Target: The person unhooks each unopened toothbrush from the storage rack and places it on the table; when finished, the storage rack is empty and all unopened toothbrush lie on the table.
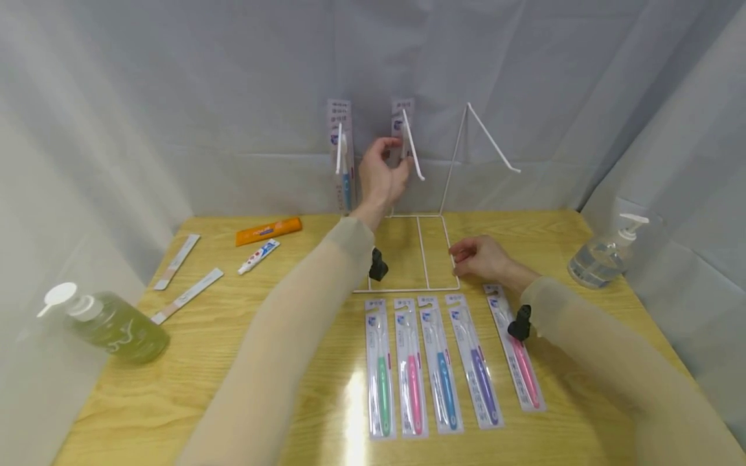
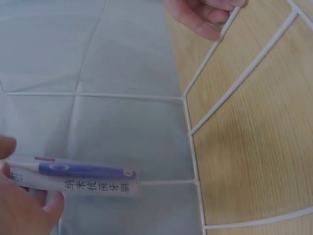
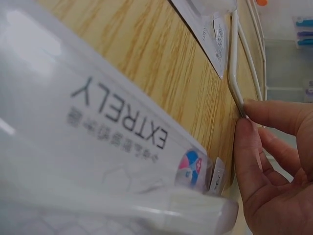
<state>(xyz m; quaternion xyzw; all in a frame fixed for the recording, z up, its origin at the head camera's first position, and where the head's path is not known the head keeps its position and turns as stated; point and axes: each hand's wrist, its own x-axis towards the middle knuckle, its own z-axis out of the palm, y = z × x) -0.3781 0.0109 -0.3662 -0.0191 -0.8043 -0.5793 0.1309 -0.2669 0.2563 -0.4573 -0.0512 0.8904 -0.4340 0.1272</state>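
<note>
A pale grey curtain (image 1: pixel 262 97) is hanging behind a wood-grain surface (image 1: pixel 198 362), where a three-hooked white wire rack (image 1: pixel 423 252) is standing. A green pump bottle (image 1: pixel 125 330) is sitting at the far left, a clear pump bottle (image 1: pixel 600 262) at the far right. The left hand (image 1: pixel 383 175) is pinching a violet-blue-handled packaged toothbrush (image 2: pixel 88 171) by its upper part at the middle hook. The right hand (image 1: pixel 482 257) is grasping the rack's base wire on the right side, near the front corner, between thumb and fingers. Blister packs (image 1: pixel 346 188) are hanging on the left hook, and five packaged toothbrushes (image 1: pixel 443 375) are lying before the rack. An orange tube (image 1: pixel 269 231) and a smaller white tube (image 1: pixel 258 256) are lying to the left.
</note>
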